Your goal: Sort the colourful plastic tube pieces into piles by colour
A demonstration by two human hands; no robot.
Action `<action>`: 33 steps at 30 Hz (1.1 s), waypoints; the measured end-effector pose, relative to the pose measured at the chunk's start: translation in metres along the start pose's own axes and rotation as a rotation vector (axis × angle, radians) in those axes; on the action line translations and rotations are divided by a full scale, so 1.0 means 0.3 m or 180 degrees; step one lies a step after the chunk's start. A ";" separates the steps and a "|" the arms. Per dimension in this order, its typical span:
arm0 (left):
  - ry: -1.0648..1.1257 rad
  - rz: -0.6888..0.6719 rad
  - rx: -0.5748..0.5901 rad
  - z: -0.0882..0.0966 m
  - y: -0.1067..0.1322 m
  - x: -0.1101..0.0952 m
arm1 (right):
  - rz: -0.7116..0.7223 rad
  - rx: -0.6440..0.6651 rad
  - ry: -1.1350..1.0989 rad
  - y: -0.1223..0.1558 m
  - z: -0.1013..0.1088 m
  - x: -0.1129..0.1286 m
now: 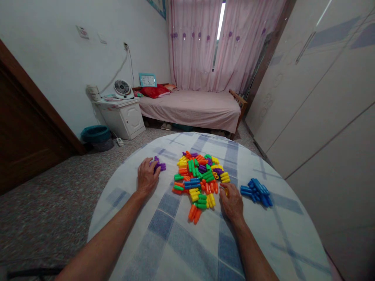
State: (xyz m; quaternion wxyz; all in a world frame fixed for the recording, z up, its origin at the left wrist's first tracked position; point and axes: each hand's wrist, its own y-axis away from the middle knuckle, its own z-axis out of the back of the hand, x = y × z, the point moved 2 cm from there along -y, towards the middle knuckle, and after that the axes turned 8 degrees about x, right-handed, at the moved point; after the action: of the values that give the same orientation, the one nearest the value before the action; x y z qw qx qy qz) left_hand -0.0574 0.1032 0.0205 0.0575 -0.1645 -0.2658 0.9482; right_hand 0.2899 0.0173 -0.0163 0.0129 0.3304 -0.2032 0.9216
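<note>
On the left of the table my left hand (148,174) is curled over purple bullet-shaped plastic toy blocks (161,167), its fingertips on them and hiding part of them. A mixed pile of such blocks (202,175) in orange, green, yellow, purple and blue lies in the middle. At the pile's right edge my right hand (232,201) is bent, with a bit of a yellow block (226,191) showing between its fingers. To the right of that hand is a separate heap of blue blocks (258,192).
A checked cloth covers the round table (187,249). Beyond it stand a bed (193,107), a white cabinet (129,121) with a fan (123,89) on top, and a waste bin (96,134). A tall wardrobe (316,105) lines the right side.
</note>
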 end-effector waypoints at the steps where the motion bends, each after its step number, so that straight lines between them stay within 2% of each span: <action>1: 0.0099 -0.0017 -0.0068 0.005 0.006 -0.030 | 0.0011 -0.0005 0.0003 0.000 -0.001 0.000; 3: 0.0447 -0.0102 -0.0107 0.005 0.021 -0.100 | 0.0015 -0.0026 0.0009 0.001 -0.002 -0.002; 6: 0.1237 -0.0200 0.0187 -0.040 0.056 -0.211 | 0.0045 -0.0072 -0.0016 0.001 -0.004 -0.003; 8: 0.1672 0.0081 0.0298 -0.093 0.085 -0.265 | 0.0144 -0.0151 -0.0034 0.002 0.000 0.006; 11: 0.1998 0.0634 0.0180 -0.164 0.120 -0.307 | 0.0439 -0.0343 0.0040 0.009 0.013 0.051; 14: 0.2320 0.0671 0.0276 -0.192 0.130 -0.322 | 0.0860 -0.0364 0.0173 0.029 0.019 0.127; 17: 0.2613 0.0518 0.0466 -0.178 0.126 -0.328 | 0.1218 -0.0081 0.0350 0.054 0.001 0.206; 20: 0.2671 0.0529 0.0479 -0.162 0.120 -0.329 | 0.1401 0.0246 0.0561 0.066 -0.034 0.261; 26: 0.2663 0.0567 0.0464 -0.185 0.114 -0.320 | 0.1109 0.0530 0.0780 0.028 -0.086 0.313; 33: 0.2603 0.0425 0.0448 -0.201 0.109 -0.309 | 0.0881 0.0602 0.0787 -0.001 -0.093 0.366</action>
State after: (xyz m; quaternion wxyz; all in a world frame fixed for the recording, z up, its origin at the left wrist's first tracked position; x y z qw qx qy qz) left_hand 0.0498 0.0865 -0.0190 0.1078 -0.5399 -0.1444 0.8222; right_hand 0.1873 0.0163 0.0317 -0.1202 0.1835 -0.1561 0.9631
